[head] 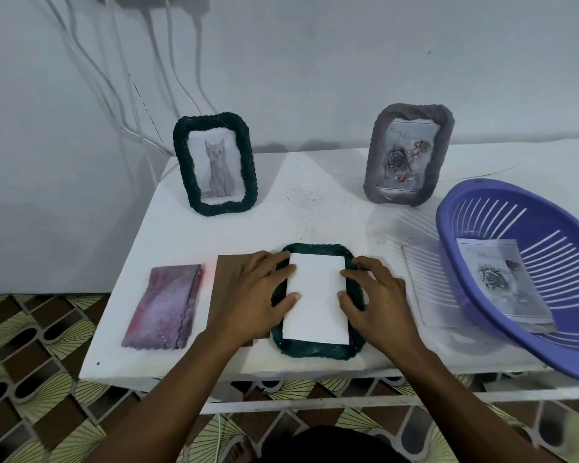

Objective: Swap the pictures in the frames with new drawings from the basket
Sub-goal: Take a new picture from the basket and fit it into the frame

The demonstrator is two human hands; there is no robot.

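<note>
A dark green woven frame (pixel 315 349) lies face down near the table's front edge. A white sheet (pixel 316 295) lies blank side up inside it. My left hand (pixel 258 295) rests on the frame's left rim, fingertips touching the sheet's left edge. My right hand (pixel 373 292) mirrors it on the right edge. A brown backing board (pixel 229 272) lies under my left hand. A pink-purple picture (pixel 166 307) lies flat at the left. The purple basket (pixel 502 208) at the right holds a rose drawing (pixel 502 282).
Two frames stand at the back: a dark green one with a cat drawing (pixel 216 163) and a grey one with a rose picture (pixel 408 155). A white paper (pixel 425 279) lies beside the basket. Cables (pixel 127 78) hang on the wall. The white table (pixel 315 208) ends just before me.
</note>
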